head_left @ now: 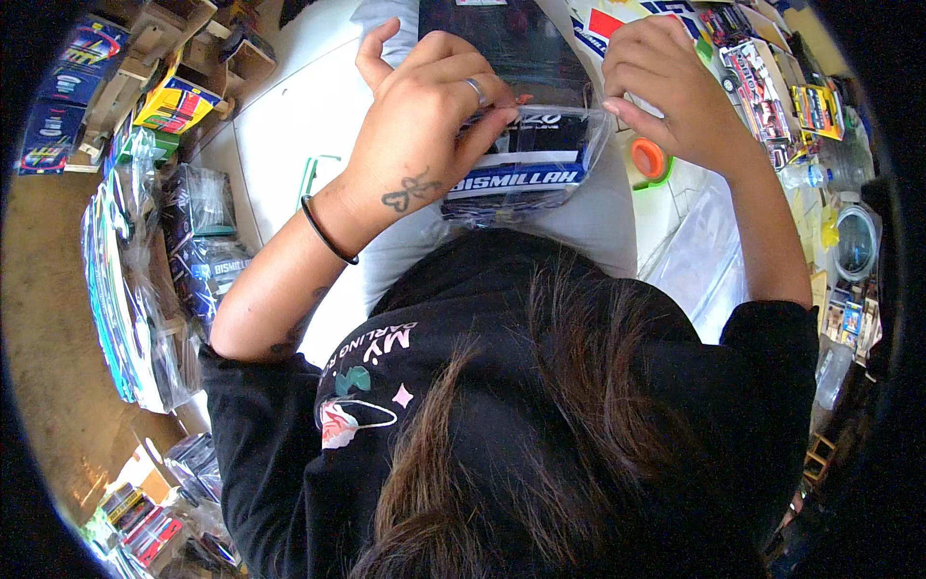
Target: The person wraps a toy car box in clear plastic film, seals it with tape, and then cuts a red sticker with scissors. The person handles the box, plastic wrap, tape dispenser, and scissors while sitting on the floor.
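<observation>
A dark packaged item with a blue and white printed band [521, 179] lies across my lap, wrapped in clear plastic film [600, 135]. My left hand [429, 116] bends over its upper left part. Thumb and index finger pinch together at the film's upper edge, by a small orange-red bit. To the right of the package, my right hand [666, 92] has its fingers curled, with the thumb and index tips close together at the film's right corner. The film between those tips is hard to make out. Beyond lies a dark, glossy plastic-covered surface [497, 48].
An orange and green ring-shaped thing [648, 159] sits right of my leg, beside clear plastic sheets [699, 256]. Wrapped dark packages [207, 246] and stacked plastic-covered sheets [121, 270] stand at left. Wooden racks [207, 58] and colourful boxes [818, 111] line both sides.
</observation>
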A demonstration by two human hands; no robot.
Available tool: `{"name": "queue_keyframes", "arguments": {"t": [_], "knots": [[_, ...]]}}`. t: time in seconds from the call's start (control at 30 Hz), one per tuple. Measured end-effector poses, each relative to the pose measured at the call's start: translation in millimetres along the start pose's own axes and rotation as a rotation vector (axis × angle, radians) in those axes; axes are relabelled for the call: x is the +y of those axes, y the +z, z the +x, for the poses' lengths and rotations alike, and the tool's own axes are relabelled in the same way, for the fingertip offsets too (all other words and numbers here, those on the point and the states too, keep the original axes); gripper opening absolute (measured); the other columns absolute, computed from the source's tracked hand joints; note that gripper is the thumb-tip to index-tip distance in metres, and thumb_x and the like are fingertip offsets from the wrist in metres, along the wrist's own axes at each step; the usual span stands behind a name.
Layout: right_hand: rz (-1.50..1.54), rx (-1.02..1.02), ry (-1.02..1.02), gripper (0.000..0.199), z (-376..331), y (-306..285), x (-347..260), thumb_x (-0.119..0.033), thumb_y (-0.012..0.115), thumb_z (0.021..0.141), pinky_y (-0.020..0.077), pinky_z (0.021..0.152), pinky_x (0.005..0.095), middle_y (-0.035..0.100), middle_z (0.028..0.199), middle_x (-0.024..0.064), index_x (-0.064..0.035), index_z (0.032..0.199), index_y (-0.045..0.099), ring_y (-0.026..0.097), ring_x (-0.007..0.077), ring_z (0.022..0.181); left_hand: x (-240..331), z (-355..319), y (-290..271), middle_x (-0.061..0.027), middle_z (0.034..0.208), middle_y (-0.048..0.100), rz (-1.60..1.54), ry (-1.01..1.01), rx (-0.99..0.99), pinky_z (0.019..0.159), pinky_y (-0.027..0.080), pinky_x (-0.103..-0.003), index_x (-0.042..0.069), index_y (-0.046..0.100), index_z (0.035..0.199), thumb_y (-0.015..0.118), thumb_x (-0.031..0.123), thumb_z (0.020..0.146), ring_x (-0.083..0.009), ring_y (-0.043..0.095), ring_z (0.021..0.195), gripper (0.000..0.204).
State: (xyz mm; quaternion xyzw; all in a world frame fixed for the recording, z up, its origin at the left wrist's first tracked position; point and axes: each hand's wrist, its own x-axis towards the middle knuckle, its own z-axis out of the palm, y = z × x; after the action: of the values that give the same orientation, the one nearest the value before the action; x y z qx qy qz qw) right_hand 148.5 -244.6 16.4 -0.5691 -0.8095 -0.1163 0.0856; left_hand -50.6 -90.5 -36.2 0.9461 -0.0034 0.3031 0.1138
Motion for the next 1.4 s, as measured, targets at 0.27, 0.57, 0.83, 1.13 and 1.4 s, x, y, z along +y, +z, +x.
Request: {"name": "queue_keyframes", "arguments": {"t": [0.27, 0.57, 0.83, 1.13, 1.4], "knots": [[0.224, 0.326, 0.127, 0.012, 5.0, 58.8, -22.9, -0.015, 0.07, 0.075, 0.0333, 0.089, 0.0377, 0.062, 0.09, 0.0025, -0.0086, 0.083, 0.065, 0.053, 0.0219, 0.099, -11.6, -11.4, -15.0, 0.0054, 0.081, 0.063, 0.071, -0.028, -0.033, 0.101, 0.018, -0.051, 0.017, 0.069, 0.074, 0.075, 0.022, 0.072, -0.0137, 0.056, 0.094, 0.008], [0.26, 0.272, 0.101, 0.01, 8.1, 43.9, -24.2, -0.012, 0.069, 0.073, 0.0316, 0.09, 0.0367, 0.061, 0.088, 0.0022, -0.0084, 0.08, 0.063, 0.052, 0.0214, 0.1, 1.1, -0.2, -28.4, 0.0048, 0.084, 0.063, 0.01, -0.021, -0.031, 0.102, 0.016, -0.05, 0.018, 0.07, 0.083, 0.072, 0.022, 0.075, -0.015, 0.056, 0.094, 0.009], [0.256, 0.249, 0.095, 0.01, 8.7, 44.0, -16.9, -0.015, 0.068, 0.074, 0.0309, 0.09, 0.0361, 0.061, 0.09, 0.0023, -0.0087, 0.08, 0.063, 0.051, 0.021, 0.103, 8.6, 12.3, -9.1, 0.0001, 0.096, 0.063, 0.014, -0.081, -0.106, 0.1, 0.022, -0.05, 0.014, 0.07, 0.08, 0.07, 0.018, 0.077, -0.0189, 0.054, 0.1, 0.005], [-0.264, 0.478, 0.113, 0.021, 1.7, 74.9, -44.0, -0.024, 0.071, 0.072, 0.0319, 0.089, 0.041, 0.061, 0.098, -0.0022, -0.0109, 0.089, 0.067, 0.052, 0.0174, 0.105, -8.8, 20.0, 1.2, -0.0106, 0.112, 0.055, -0.21, -0.346, -0.363, 0.096, 0.036, -0.034, 0.008, 0.068, 0.094, 0.061, 0.024, 0.086, -0.0277, 0.048, 0.108, 0.019], [-0.308, 0.384, -0.072, 0.017, 8.4, 70.9, -29.5, -0.02, 0.064, 0.074, 0.0328, 0.093, 0.0385, 0.058, 0.108, -0.0012, -0.0093, 0.088, 0.067, 0.048, 0.0167, 0.11, 2.7, 8.8, -1.3, -0.0018, 0.103, 0.057, 0.065, -0.105, -0.085, 0.102, 0.017, -0.059, 0.014, 0.069, 0.084, 0.07, 0.02, 0.075, -0.023, 0.049, 0.111, 0.011]]}}
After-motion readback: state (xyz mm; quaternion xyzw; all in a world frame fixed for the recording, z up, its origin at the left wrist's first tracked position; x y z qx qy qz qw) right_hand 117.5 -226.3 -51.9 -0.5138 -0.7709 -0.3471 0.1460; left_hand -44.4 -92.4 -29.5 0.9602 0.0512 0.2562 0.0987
